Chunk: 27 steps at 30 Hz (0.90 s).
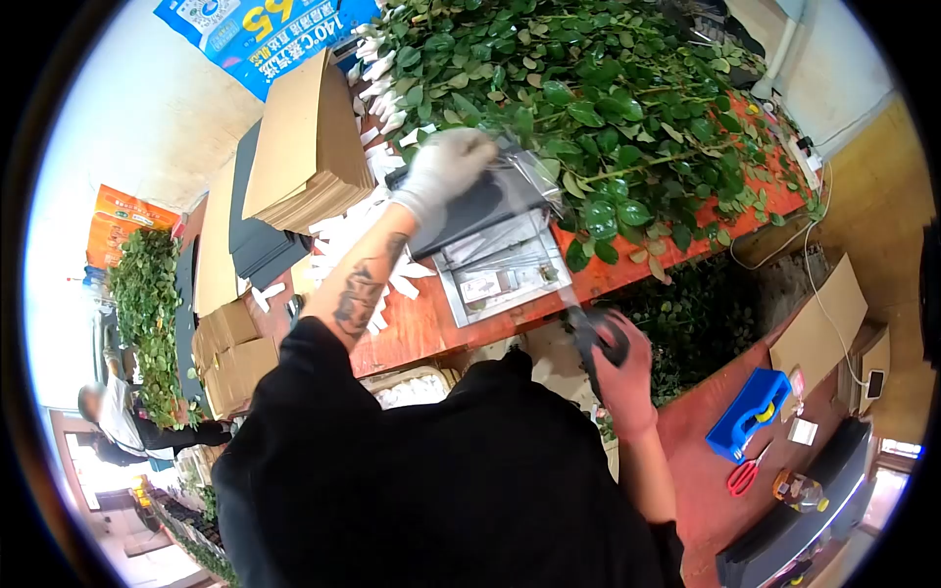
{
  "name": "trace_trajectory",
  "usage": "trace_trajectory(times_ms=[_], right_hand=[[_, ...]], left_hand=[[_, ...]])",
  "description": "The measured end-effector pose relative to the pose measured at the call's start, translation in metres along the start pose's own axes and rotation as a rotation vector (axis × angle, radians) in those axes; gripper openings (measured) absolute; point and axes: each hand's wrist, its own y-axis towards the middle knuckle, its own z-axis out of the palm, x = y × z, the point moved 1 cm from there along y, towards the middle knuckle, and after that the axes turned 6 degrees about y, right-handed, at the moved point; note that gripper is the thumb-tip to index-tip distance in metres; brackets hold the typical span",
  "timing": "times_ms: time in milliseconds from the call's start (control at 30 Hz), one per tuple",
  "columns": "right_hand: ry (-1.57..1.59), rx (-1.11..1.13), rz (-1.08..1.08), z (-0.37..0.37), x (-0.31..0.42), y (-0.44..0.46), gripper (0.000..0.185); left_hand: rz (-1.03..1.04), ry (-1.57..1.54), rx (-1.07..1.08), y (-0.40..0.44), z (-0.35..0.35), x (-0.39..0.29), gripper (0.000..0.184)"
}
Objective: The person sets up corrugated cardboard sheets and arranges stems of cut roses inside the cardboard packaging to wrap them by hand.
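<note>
My left hand [451, 171], in a whitish glove, is closed above black sheets [480, 211] on the red table [421, 338]. Motion smears its fingertips, and what they hold cannot be made out. Clear plastic film [534, 176] lies just right of it. Scissors with black handles [593, 343] are in my right hand [625, 372], which wears a reddish glove, in front of the table's edge. Between the hands sits a shallow grey-rimmed frame or tray [461, 312] with small, unclear items inside.
Leafy green stems [608, 108] cover the table's back right. Cardboard sheets [304, 147] and white-wrapped stem ends stand at the left. A blue tape dispenser [750, 416], red-handled scissors [743, 477] and a bottle [799, 490] rest on the right surface. Another person [123, 416] is far left.
</note>
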Motion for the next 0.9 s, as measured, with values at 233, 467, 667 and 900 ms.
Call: trace_trajectory(times_ms=[233, 467, 667, 900], right_hand=[[-0.034, -0.153, -0.112, 0.053, 0.004, 0.075, 0.04], [0.34, -0.278, 0.252, 0.041, 0.011, 0.083, 0.039], [0.31, -0.228, 0.208, 0.043, 0.008, 0.099, 0.037], [0.218, -0.215, 0.126, 0.044, 0.02, 0.108, 0.029]], left_hand=[[-0.019, -0.411, 0.222, 0.076, -0.005, 0.121, 0.026], [-0.153, -0.758, 0.545, 0.124, 0.026, 0.1, 0.025], [-0.241, -0.998, 0.626, 0.144, 0.056, 0.124, 0.022], [-0.18, -0.382, 0.613, 0.158, 0.079, 0.152, 0.031]])
